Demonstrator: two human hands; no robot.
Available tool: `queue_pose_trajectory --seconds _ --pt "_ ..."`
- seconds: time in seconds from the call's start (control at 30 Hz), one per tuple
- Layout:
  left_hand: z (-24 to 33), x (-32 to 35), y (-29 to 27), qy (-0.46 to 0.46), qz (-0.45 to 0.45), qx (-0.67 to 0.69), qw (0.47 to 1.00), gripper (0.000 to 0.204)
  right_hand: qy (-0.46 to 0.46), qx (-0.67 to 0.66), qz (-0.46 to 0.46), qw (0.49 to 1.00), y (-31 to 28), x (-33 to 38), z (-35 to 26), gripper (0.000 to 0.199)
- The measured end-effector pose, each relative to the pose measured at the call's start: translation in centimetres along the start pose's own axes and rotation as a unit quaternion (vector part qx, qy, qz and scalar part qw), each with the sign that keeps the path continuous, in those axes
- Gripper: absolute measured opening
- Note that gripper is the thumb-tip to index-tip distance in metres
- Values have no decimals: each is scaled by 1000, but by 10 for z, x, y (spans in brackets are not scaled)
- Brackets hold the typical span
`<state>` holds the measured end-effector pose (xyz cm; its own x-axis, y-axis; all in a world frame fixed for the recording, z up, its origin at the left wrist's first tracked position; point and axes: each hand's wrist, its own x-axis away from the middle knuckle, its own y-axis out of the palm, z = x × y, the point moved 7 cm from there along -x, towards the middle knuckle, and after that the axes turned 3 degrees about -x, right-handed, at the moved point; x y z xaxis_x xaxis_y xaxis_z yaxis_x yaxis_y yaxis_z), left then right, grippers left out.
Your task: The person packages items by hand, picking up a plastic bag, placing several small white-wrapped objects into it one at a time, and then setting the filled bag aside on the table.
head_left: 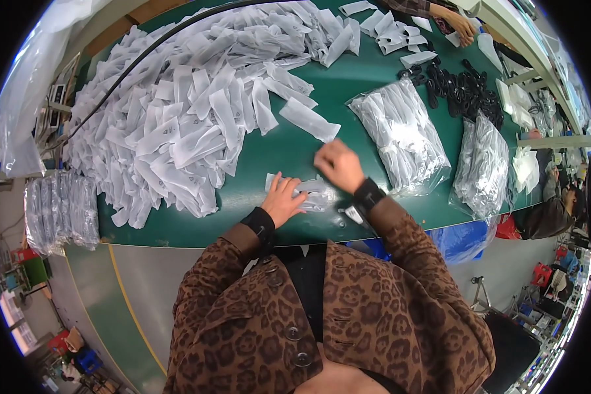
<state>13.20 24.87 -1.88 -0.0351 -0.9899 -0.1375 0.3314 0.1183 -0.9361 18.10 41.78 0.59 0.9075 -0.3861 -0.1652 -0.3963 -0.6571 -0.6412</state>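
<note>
My left hand (pixel 284 198) lies with its fingers spread over a few small translucent white packets (pixel 316 194) near the table's front edge. Just to the right and a bit farther off, my right hand (pixel 339 166) hovers with curled fingers, slightly blurred. Whatever it may hold is hidden. Beyond it a single long white packet (pixel 308 120) rests at a slant, its near end close to my right knuckles. A small pale object with a dark lead (pixel 354 214) sits below my right wrist.
A large heap of white packets (pixel 177 131) covers the table's left side. Filled clear bags (pixel 400 138) stand at right, near black coiled cables (pixel 466 85). Another person's hand (pixel 463 26) is at the far right. A black cable (pixel 157 43) arcs above the heap.
</note>
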Motion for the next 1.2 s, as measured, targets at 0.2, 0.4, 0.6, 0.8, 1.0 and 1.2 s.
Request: queue_pose_trajectory --seconds 0.2,0.4,0.6,0.8,1.0,1.2 --pt "13 -9 5 22 -4 -21 1000 69 7 219 150 964 -10 -72 39 23" --pt "11 0 -6 -24 12 -20 999 76 111 -34 50 992 7 -62 44 26" --pt "15 1 -8 -14 16 -29 999 78 108 -304 122 939 -15 -36 39 14" --pt "21 -6 -8 -8 9 -22 1000 76 -25 -70 128 989 -12 -53 -12 13" --pt "18 -6 -7 -26 16 2 1000 69 -68 48 49 995 16 -33 -25 28" --pt "19 -18 -37 -40 41 -7 998 62 -9 133 -79 988 20 5 10 24"
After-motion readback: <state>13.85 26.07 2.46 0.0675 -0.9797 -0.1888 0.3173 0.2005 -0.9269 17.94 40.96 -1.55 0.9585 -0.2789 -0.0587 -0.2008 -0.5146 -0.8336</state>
